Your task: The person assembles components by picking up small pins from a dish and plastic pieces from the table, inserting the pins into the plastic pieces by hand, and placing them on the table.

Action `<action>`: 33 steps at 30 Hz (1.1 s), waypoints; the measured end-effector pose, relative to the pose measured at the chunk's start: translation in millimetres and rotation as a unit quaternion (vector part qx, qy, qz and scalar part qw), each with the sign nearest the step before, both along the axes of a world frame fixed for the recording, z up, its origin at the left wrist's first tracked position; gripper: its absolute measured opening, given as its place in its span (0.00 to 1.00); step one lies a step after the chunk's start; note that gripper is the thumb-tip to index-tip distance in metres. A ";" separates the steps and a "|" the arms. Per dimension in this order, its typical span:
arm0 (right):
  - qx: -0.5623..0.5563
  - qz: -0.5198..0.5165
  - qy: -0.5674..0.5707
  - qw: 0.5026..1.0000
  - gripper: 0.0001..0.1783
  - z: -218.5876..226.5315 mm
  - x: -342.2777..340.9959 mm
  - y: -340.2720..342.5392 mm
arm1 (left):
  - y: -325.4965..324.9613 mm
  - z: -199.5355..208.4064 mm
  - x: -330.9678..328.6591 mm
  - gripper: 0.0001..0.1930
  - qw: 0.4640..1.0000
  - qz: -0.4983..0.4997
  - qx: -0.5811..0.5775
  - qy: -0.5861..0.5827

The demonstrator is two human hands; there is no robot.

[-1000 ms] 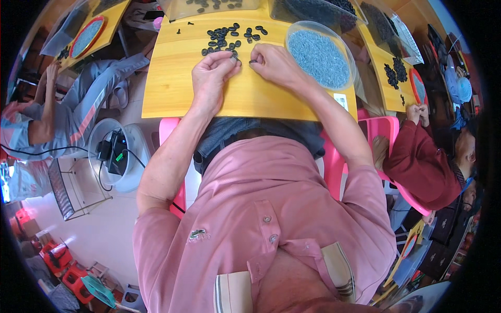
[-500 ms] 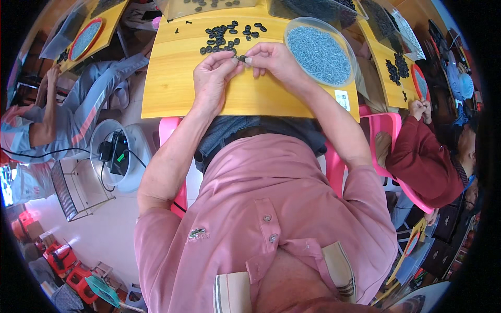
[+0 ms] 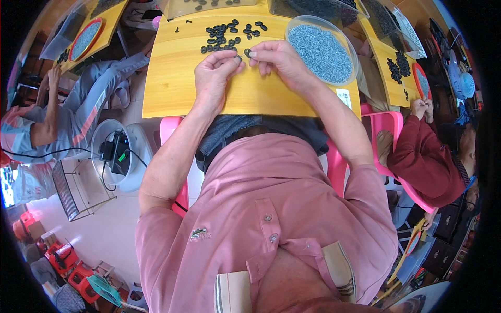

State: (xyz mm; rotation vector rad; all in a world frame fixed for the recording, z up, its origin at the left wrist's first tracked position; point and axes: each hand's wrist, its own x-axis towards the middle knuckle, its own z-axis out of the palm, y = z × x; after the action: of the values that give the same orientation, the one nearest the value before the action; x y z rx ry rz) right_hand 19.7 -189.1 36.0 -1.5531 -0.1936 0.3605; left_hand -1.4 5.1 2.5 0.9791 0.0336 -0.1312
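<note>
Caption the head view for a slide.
Right hand pinching black oval piece beside left hand, above yellow wood-grain table.

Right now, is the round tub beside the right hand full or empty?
Not empty: small blue-grey pieces spread nearly wall to wall in the tub. How deep they lie, I can't tell.

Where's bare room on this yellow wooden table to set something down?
The table is bare left of the left hand, and between the right hand and front edge. Crowded: beyond both hands, small black oval pieces, then clear plastic bins; rightward, a round clear plastic tub.
</note>
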 end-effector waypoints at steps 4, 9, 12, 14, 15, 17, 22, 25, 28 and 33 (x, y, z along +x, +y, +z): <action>-0.009 0.005 -0.015 1.000 0.15 -1.4 0.9 -1.3 | -0.5 1.5 -0.7 0.09 1.000 0.000 0.024 0.005; -0.013 0.005 -0.015 1.000 0.15 -0.4 -1.2 0.8 | 0.1 -0.1 -0.1 0.10 0.999 -0.005 0.037 0.000; -0.016 0.005 -0.012 1.000 0.14 1.8 -3.3 2.1 | -0.2 -1.1 0.1 0.10 0.999 -0.005 0.047 0.000; -0.025 0.002 -0.013 1.000 0.13 4.4 -5.9 4.1 | 0.0 -2.3 0.5 0.10 0.999 -0.004 0.052 0.001; -0.025 0.002 -0.013 1.000 0.13 2.5 -5.0 4.5 | 0.3 -3.8 1.3 0.10 0.998 -0.007 0.060 -0.004; -0.018 0.010 -0.022 1.000 0.12 -2.0 -3.3 4.6 | -0.2 -2.0 0.8 0.09 0.998 -0.010 0.068 -0.009; -0.039 0.005 -0.047 0.998 0.11 -2.4 -2.3 4.4 | -2.2 5.9 -2.3 0.09 0.999 -0.010 0.051 0.014; -0.049 0.006 -0.046 0.998 0.11 -0.5 -3.7 5.1 | -1.2 5.4 -1.9 0.09 0.998 -0.011 0.061 0.013; -0.062 0.004 -0.040 0.997 0.11 2.9 -5.9 7.0 | -1.3 3.9 -1.8 0.09 0.998 -0.008 0.058 0.010; -0.070 0.004 -0.037 0.997 0.10 0.4 -5.3 7.7 | -1.3 3.0 -0.7 0.09 0.998 -0.013 0.061 0.015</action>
State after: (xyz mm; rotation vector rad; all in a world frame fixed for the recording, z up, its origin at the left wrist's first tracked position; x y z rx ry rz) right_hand 14.5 -181.5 36.4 -1.7061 -0.2356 0.3293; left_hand -2.1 3.8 5.5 1.0994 0.0568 -0.1700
